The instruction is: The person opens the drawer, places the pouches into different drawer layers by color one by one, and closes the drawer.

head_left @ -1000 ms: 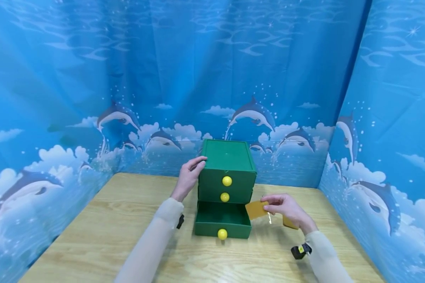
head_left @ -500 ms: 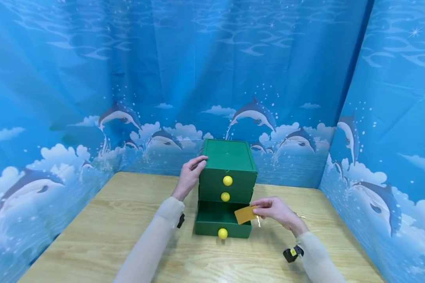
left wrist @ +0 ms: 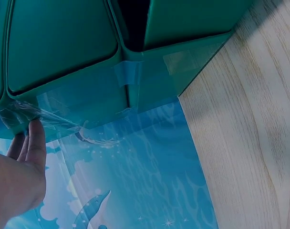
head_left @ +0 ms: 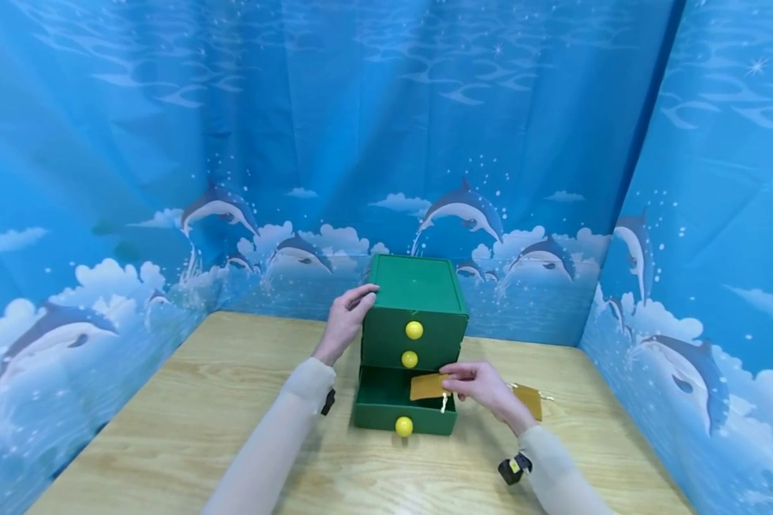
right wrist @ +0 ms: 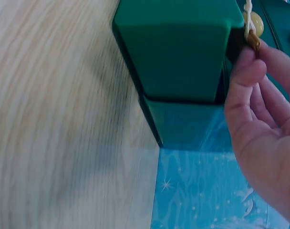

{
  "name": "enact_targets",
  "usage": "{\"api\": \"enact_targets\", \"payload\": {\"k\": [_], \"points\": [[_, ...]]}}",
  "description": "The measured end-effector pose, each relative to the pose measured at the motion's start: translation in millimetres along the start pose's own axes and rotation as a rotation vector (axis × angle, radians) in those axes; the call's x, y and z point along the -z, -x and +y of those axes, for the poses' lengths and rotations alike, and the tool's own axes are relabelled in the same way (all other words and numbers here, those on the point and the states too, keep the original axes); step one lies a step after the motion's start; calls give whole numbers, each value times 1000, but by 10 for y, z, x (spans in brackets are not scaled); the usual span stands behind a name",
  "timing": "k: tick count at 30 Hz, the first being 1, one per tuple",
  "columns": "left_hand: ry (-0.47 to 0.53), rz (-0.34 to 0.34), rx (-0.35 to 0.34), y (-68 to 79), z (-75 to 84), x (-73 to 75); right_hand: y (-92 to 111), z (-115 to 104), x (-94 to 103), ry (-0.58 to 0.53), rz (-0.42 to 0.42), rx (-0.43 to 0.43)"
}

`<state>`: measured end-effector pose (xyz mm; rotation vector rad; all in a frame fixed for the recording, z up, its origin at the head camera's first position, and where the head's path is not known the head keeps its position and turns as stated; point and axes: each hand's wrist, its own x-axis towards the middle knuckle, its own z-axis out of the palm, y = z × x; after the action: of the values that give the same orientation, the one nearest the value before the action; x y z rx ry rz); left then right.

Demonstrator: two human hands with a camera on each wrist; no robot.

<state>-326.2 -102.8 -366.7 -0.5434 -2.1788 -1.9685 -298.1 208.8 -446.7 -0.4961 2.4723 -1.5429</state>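
Observation:
A green chest of drawers [head_left: 415, 282] with yellow round knobs stands on the table, its bottom drawer [head_left: 373, 416] pulled out. My left hand [head_left: 344, 320] rests its fingers on the upper left edge; the left wrist view has its fingertips [left wrist: 36, 126] against the taped side. Between thumb and fingers, my right hand [head_left: 483, 390] pinches a small flat mustard-yellow drawstring pouch [head_left: 426, 387] over the right part of the open drawer. Its white cord hangs down, close to the knob [right wrist: 253, 24] in the right wrist view. Part of the drawer floor is hidden behind the pouch.
A second mustard-yellow pouch [head_left: 530, 403] with white cords lies on the wooden table [head_left: 232, 429], partly behind the right wrist. Blue dolphin-print curtains [head_left: 335, 143] hang behind the table and along its right side.
My right hand has carried the pouch leftward, from beside the drawer to over it. The second pouch on the table is more exposed. The left hand keeps its place.

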Motion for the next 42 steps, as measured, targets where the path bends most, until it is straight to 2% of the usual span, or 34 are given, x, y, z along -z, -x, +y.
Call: {"api": "enact_targets", "payload": {"k": [5, 12, 16, 20, 24, 29, 35, 42], "points": [[0, 2, -3, -10, 8, -3, -82, 0, -99, 31, 57, 26], [-11, 9, -16, -17, 14, 0, -140, 12, -185, 144, 72, 70], [-14, 4, -17, -21, 25, -2, -152, -2, -213, 254, 52, 124], [-11, -8, -12, -15, 36, -10, -145, -30, -232, 342, 4, 143], [-14, 2, -9, -16, 13, -19, -133, -52, -250, 356, -18, 150], [-8, 3, -14, -29, -24, -32, -124, -40, -274, 389, 26, 157], [11, 22, -50, -32, -73, -34, -120, -18, -265, 364, 48, 145], [0, 71, -62, -142, -308, -29, -83, -23, -204, 300, 40, 158]]}}
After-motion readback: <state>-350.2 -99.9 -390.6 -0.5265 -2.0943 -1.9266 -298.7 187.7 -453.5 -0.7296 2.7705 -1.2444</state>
